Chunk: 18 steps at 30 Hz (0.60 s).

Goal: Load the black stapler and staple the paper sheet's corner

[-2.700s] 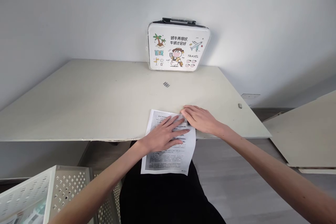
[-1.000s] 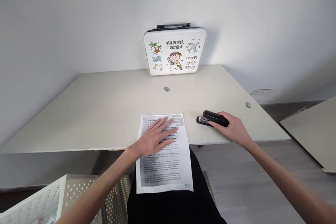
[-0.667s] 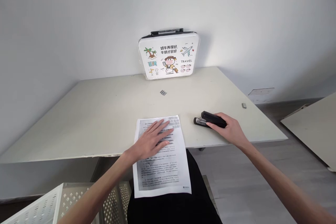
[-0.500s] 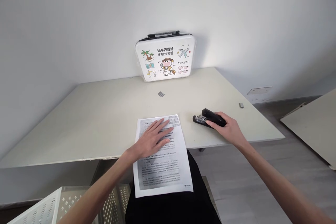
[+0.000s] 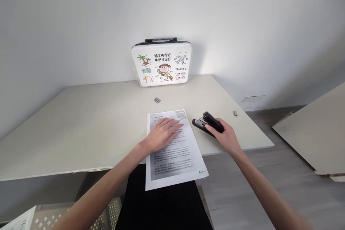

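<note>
Printed paper (image 5: 172,161) lies partly on the table and hangs past its front edge over my lap. My left hand (image 5: 163,134) rests flat on its upper half with the fingers stretched out. To the right of the sheet, my right hand (image 5: 226,134) is wrapped round a black stapler (image 5: 207,124). The stapler's jaws are apart and point left, towards the paper's upper right corner, without touching it. Whether there is one sheet or a stack I cannot tell.
A white cartoon-printed case (image 5: 163,64) with a black handle stands against the wall. Several grey staple strips (image 5: 157,100) lie on the table (image 5: 94,125), and a small grey piece (image 5: 235,113) sits at its right. Below left is a white perforated basket (image 5: 48,217). Another panel (image 5: 309,129) stands at right.
The paper has slid forward on the table under my left hand, away from me and slightly right. The stapler in my right hand is now nearer the sheet. The view has shifted right.
</note>
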### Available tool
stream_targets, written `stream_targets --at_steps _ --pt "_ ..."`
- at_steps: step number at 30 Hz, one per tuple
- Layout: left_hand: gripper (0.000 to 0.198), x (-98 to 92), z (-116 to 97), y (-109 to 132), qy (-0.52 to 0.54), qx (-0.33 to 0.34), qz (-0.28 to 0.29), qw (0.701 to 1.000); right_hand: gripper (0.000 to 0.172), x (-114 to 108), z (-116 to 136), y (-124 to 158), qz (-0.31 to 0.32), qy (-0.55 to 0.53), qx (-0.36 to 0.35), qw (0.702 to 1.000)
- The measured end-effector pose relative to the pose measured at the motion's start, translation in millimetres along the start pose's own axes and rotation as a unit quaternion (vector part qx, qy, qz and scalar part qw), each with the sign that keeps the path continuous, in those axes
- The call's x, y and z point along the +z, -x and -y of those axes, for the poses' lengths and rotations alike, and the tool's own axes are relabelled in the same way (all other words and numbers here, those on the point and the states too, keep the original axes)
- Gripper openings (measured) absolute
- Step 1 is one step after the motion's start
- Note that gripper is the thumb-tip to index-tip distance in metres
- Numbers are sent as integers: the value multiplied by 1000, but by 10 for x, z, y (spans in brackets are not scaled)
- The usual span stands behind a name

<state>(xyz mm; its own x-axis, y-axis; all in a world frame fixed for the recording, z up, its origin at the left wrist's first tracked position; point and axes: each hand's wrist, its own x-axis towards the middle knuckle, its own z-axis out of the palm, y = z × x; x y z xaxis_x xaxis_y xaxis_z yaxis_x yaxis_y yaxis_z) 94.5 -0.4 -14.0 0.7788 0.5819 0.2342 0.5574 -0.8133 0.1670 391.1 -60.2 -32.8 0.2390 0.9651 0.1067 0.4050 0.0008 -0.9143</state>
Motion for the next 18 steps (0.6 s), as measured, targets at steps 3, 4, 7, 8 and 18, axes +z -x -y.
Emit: stream_targets --at_steps 3,4,7,8,18 --pt "40 -96 -130 357 22 -6 -8 1000 43 5 -28 9 -6 -4 9 1000" --pt "40 -126 -167 516 23 -14 -5 1000 43 7 -41 11 -8 -4 11 1000" --pt "48 -196 -235 974 20 -60 13 998 42 15 -77 10 -10 -2 15 1000" --pt "53 -213 -246 1092 17 -75 22 997 42 17 -83 6 -10 -2 13 1000" --pt "68 -167 -267 834 34 -64 83 994 42 71 -87 5 -52 8 -25 998"
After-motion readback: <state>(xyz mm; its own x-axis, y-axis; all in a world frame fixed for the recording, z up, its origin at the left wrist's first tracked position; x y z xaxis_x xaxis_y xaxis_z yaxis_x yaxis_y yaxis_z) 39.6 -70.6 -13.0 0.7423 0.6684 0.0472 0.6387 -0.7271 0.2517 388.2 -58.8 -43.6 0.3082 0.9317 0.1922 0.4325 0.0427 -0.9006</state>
